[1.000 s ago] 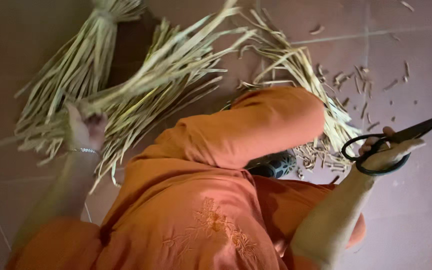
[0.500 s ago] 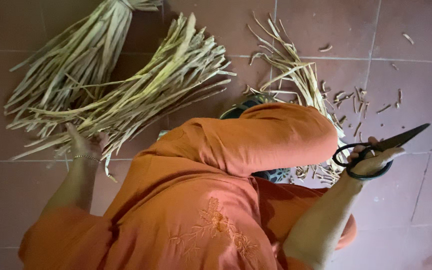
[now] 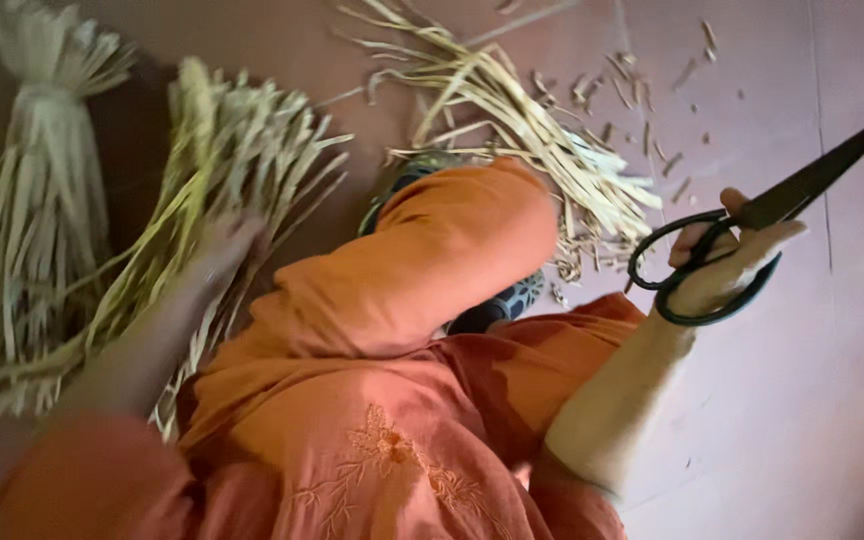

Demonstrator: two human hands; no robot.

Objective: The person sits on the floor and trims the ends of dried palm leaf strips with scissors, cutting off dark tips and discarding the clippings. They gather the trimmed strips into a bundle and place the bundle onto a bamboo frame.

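Gripping a pair of large black scissors (image 3: 752,235), the right hand (image 3: 722,265) has its fingers threaded through the looped handles and curled around them, with the dark blades pressed together and pointing up toward the right edge, above the reddish tiled floor (image 3: 832,400). The left hand (image 3: 220,245) is blurred; it lies on a fanned bundle of pale dried straw strips (image 3: 222,170), but whether its fingers are spread or closed around the strips cannot be told. A second bundle (image 3: 37,190), tied near its top, lies just beside it at the left edge. A looser heap of strips (image 3: 522,130) sits beyond the raised knee in orange cloth (image 3: 432,270), with short cut pieces (image 3: 652,110) scattered on the tiles around it. A blue patterned object (image 3: 497,305) peeks out from under the knee, mostly hidden. Embroidery shows on the orange garment lower in view.
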